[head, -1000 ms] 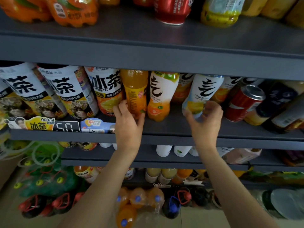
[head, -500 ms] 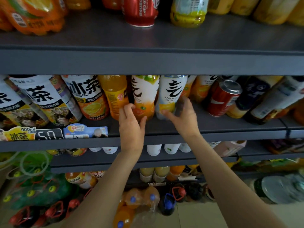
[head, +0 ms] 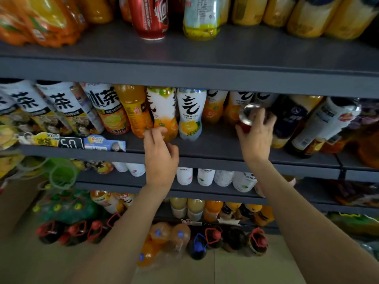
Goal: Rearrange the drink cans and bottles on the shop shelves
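Gripping a small red aluminium can with a shiny silver top (head: 247, 117), the right hand (head: 256, 138) curls its fingers round the can's far side while the thumb presses the near side; the can tilts toward the camera on the dark grey metal middle shelf (head: 215, 148), just in front of dark-labelled bottles. The left hand (head: 161, 158) reaches to the base of a white-and-orange plastic bottle with bold black brushstroke lettering (head: 163, 111), its fingers loosely bent, fingertips touching the glossy orange lower part without wrapping it. Beside that bottle stands a clear orange-juice bottle with a yellow label (head: 133, 107) on the left and a white-and-yellow lemon bottle with the same brush lettering (head: 190, 113) on the right, all smooth, waisted shapes leaning outward. A taller red cola can (head: 150, 17) stands upright on the matte grey upper shelf (head: 184, 64).
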